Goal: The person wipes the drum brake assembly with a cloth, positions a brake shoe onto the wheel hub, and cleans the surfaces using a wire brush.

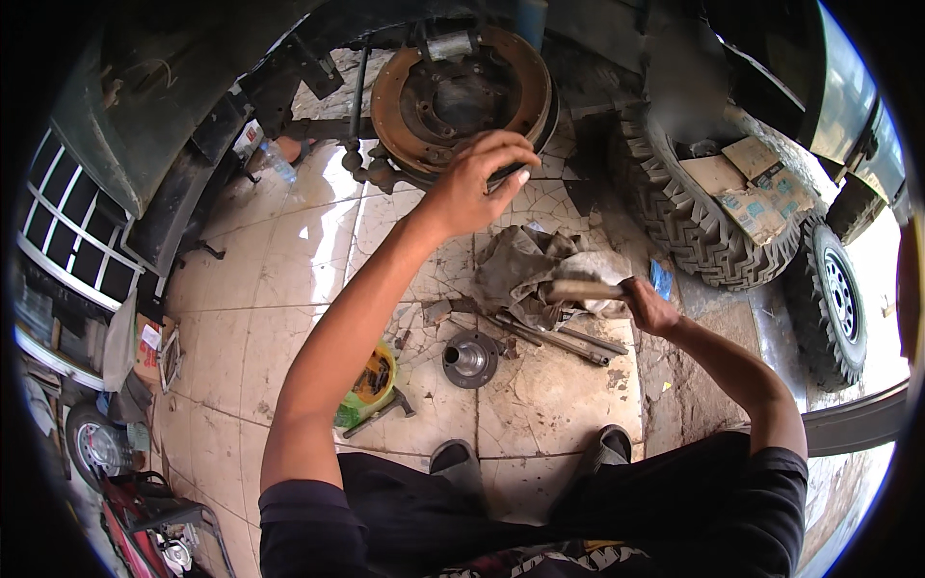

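Observation:
My left hand is raised in front of the lower edge of a rusty brake assembly. Its fingers are bent and stand apart from the thumb, and no object shows between them; whether it touches the rim I cannot tell. At the right, my right hand is closed round one end of a tan stick-like handle. That handle points left, over a crumpled grey rag. On the tiles nearer my feet stands a round flanged metal hub. Metal bars lie beside the rag.
A yellow-green container with dark parts and a hammer sit left of the hub. A large treaded tyre with cardboard on it lies at the right, near a smaller wheel. A plastic bottle lies at the far left.

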{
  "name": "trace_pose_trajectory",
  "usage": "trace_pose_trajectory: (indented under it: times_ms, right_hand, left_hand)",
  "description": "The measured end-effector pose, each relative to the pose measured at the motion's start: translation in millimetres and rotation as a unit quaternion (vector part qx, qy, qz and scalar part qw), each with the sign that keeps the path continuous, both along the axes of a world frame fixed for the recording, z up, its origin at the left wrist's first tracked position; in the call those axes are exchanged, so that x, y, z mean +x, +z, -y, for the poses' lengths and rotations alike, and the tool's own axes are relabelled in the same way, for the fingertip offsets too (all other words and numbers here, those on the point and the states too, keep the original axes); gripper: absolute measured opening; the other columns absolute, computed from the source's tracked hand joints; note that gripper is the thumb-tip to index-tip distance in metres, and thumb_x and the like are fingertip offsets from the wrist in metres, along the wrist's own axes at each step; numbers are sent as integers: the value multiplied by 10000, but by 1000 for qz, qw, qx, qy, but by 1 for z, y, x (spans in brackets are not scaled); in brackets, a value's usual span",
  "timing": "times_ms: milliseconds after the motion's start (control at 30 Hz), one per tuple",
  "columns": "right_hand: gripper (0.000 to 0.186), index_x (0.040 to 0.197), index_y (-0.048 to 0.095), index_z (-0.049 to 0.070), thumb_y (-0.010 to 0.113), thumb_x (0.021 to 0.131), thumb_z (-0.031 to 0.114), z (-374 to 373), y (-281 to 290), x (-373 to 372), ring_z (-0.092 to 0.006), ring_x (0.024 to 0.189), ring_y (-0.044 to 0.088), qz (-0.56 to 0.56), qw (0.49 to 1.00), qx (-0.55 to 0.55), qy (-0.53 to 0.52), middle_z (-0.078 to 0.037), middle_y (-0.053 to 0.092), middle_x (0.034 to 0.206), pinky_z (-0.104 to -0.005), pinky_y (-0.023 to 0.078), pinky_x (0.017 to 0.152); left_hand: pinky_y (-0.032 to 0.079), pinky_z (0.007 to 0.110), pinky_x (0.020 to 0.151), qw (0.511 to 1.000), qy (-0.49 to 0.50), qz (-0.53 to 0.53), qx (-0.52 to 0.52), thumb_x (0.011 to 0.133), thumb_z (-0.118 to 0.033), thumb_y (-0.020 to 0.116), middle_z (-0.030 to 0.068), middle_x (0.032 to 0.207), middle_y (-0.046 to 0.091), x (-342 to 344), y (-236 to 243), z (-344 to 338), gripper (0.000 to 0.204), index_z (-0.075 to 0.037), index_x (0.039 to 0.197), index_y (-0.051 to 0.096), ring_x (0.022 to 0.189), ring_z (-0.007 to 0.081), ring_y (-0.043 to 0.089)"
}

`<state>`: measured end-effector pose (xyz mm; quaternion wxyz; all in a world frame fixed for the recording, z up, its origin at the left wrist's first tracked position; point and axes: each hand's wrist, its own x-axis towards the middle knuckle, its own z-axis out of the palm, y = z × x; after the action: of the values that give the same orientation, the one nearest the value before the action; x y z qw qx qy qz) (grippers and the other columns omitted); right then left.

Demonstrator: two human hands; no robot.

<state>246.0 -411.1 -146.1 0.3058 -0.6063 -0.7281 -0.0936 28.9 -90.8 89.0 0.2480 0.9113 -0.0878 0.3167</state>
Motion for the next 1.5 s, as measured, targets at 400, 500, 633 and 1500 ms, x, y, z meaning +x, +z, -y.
trace_pose_trajectory:
  times_ms: [400, 500, 633, 1500]
  right_hand:
    - [263, 1222, 442, 38, 475, 1005, 183, -147, 254, -83, -404, 754, 657, -186, 938, 180, -230, -217, 657, 847, -441, 500, 670]
    - [310, 1271, 438, 92, 498, 990, 208, -176, 282, -71, -461, 864, 637, -180, 934, 128, -282, -254, 667, 924, -489, 498, 721]
    - [486, 1399, 387, 179, 555, 944, 213, -212, 284, -62, -482, 892, 623, -46, 956, 172, -234, -280, 641, 1029, -519, 505, 784]
    - [616, 1497, 312, 176, 534, 924, 159, -192, 295, -85, -462, 750, 653, 155, 906, -44, -392, -293, 627, 841, -513, 551, 679]
  left_hand:
    - [356, 564, 1003, 877, 412, 228, -94, 794, -312, 714, 197, 1233, 539, 19, 72, -120, 474, -41, 1158, 577, 1183, 357, 520]
    - [403, 530, 982, 821, 524, 142, -179, 789, -333, 721, 217, 1218, 539, 20, 37, -128, 562, -7, 1198, 516, 1166, 385, 531]
    - [471, 468, 942, 888, 403, 30, -220, 792, -358, 723, 269, 1143, 598, 4, 11, -158, 653, 39, 1232, 449, 1094, 420, 591]
    - [522, 362, 823, 847, 350, 46, -397, 692, -437, 818, 200, 950, 715, 18, -2, -166, 594, 62, 991, 699, 910, 287, 701]
